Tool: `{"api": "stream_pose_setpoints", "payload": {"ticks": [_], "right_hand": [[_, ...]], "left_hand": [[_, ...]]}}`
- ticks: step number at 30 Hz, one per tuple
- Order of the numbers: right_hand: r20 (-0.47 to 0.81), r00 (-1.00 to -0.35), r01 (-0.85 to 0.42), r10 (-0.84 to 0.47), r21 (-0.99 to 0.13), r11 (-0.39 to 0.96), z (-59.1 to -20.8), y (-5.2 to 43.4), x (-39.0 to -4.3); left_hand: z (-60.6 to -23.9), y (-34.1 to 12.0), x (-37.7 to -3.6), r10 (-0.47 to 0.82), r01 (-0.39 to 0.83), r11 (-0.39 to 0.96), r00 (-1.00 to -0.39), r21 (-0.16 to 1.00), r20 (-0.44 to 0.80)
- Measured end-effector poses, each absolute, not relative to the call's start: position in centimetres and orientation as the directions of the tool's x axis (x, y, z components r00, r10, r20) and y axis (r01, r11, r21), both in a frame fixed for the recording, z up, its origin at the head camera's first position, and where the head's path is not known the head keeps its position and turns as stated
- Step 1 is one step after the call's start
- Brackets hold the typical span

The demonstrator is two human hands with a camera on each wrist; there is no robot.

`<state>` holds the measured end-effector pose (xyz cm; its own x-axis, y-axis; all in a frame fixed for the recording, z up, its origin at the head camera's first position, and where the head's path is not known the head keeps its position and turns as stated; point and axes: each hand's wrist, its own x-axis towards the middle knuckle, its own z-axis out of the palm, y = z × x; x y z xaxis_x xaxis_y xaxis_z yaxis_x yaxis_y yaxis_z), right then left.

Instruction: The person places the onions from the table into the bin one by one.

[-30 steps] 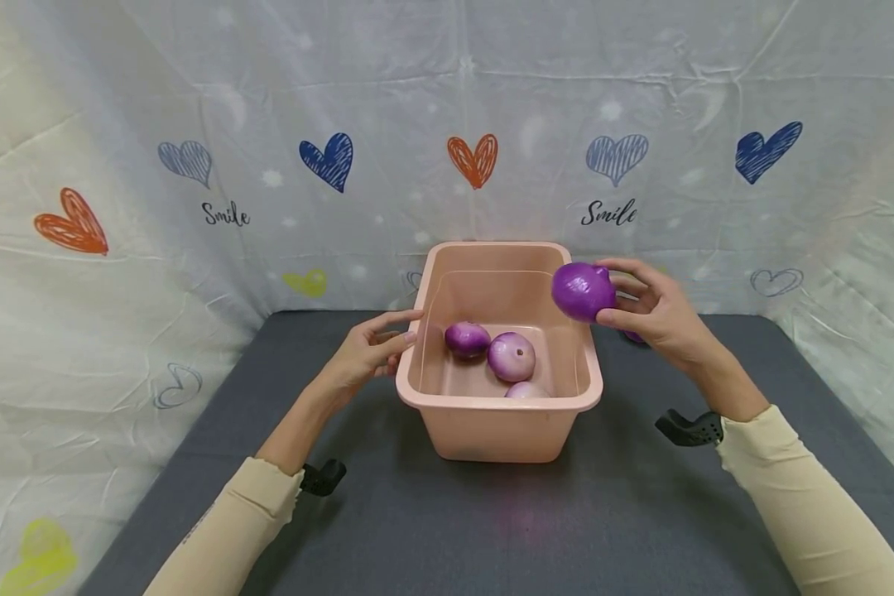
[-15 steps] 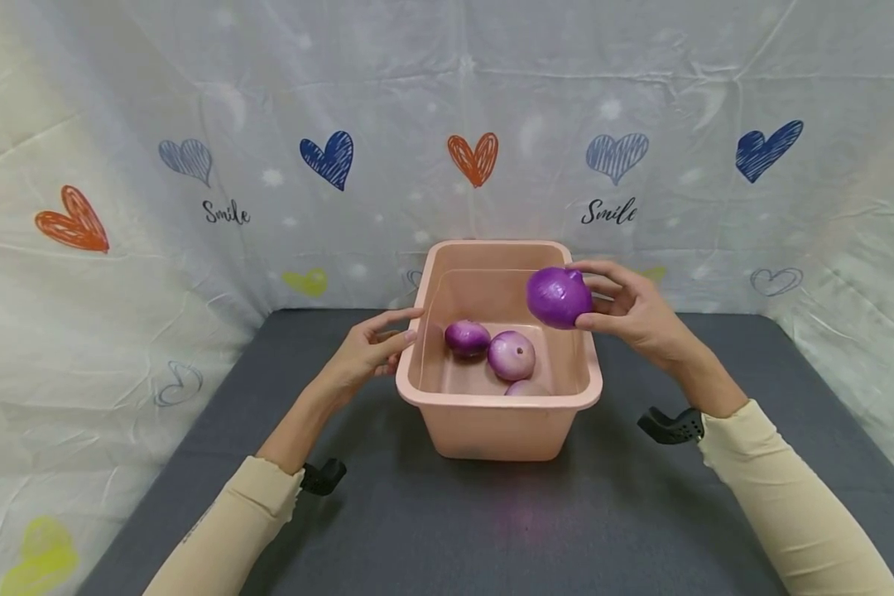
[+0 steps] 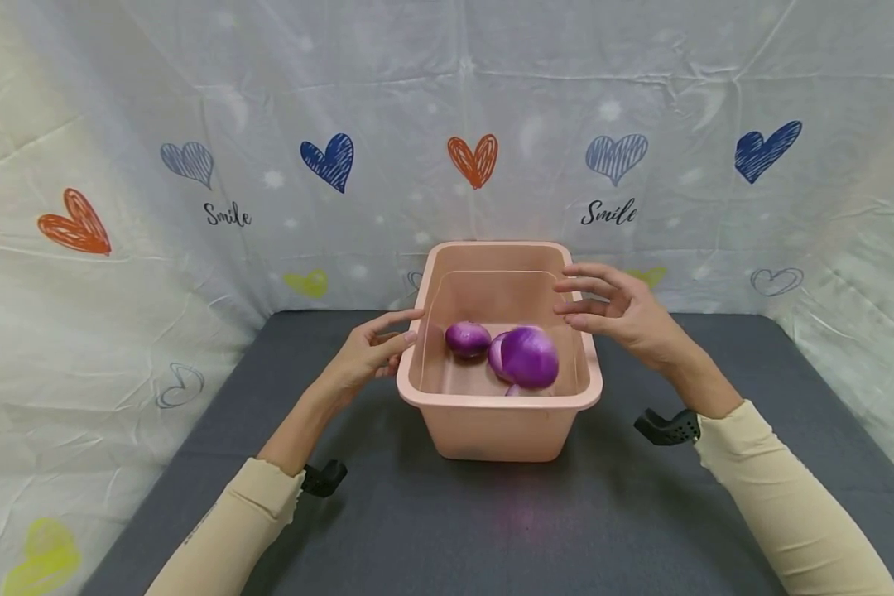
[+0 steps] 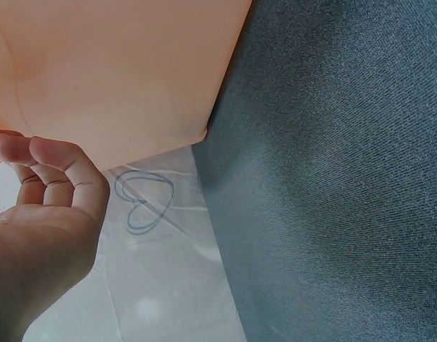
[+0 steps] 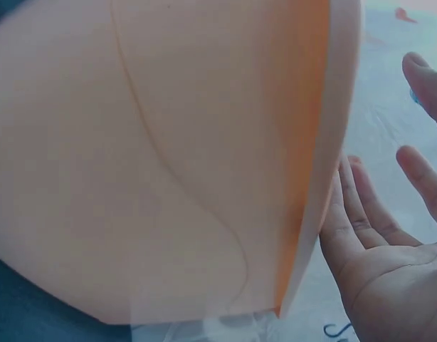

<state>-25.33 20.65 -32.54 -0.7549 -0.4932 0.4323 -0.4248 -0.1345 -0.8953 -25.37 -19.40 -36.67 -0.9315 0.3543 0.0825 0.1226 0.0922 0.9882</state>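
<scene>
A pink plastic tub [image 3: 492, 430] stood on the grey table [image 3: 492, 530], in front of a white backdrop cloth [image 3: 268, 124] printed with hearts and the word "Smile". The right hand [image 3: 626, 319] hovered over the tub's right rim with its fingers [image 3: 584, 288] spread and relaxed, gripping nothing. Just below and to the left of it, a deep purple onion [image 3: 531, 357] was inside the tub, blurred and clear of the hand; whether it rested on the others or was in the air could not be told. Behind it lay a paler onion [image 3: 498, 352], mostly hidden, and further left a small purple onion [image 3: 468, 338] sat on the tub's floor. A sliver of another pale onion [image 3: 512, 390] showed at the near wall.

The left hand [image 3: 368, 352] lay against the tub's left outer wall, fingers loosely extended along the rim and holding nothing; the left wrist view showed its fingers [image 4: 55, 167] slightly curled beside the pink wall [image 4: 119, 71]. Both arms wore cream sleeves [image 3: 782, 488], and black wrist mounts [image 3: 666, 426] sat at the cuffs.
</scene>
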Motion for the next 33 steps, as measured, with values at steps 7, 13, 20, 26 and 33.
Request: {"api": "stream_pose_setpoints", "payload": {"ticks": [7, 13, 20, 26, 33], "right_hand": [[0.411, -0.794, -0.43, -0.448, -0.901, -0.064, -33.0, 22.2, -25.2], [0.419, -0.792, -0.423, -0.443, -0.901, -0.095, -33.6, 23.7, -25.1], [0.407, -0.811, -0.414, -0.42, -0.907, -0.081, -34.5, 25.2, -25.1], [0.389, -0.83, -0.403, -0.4, -0.914, -0.052, -35.1, 26.3, -24.9], [0.376, -0.852, -0.383, -0.364, -0.922, -0.055, -35.8, 27.6, -24.7]], "left_hand": [[-36.6, -19.4, -25.4, 0.356, 0.121, 0.094, -0.931, 0.988, 0.08], [-36.7, -19.4, -25.4, 0.365, 0.118, 0.079, -0.928, 0.99, 0.081], [-36.6, -19.4, -25.3, 0.372, 0.124, 0.074, -0.924, 0.99, 0.088], [-36.5, -19.3, -25.3, 0.37, 0.13, 0.079, -0.924, 0.988, 0.092], [-36.5, -19.3, -25.3, 0.374, 0.127, 0.07, -0.923, 0.989, 0.092]]}}
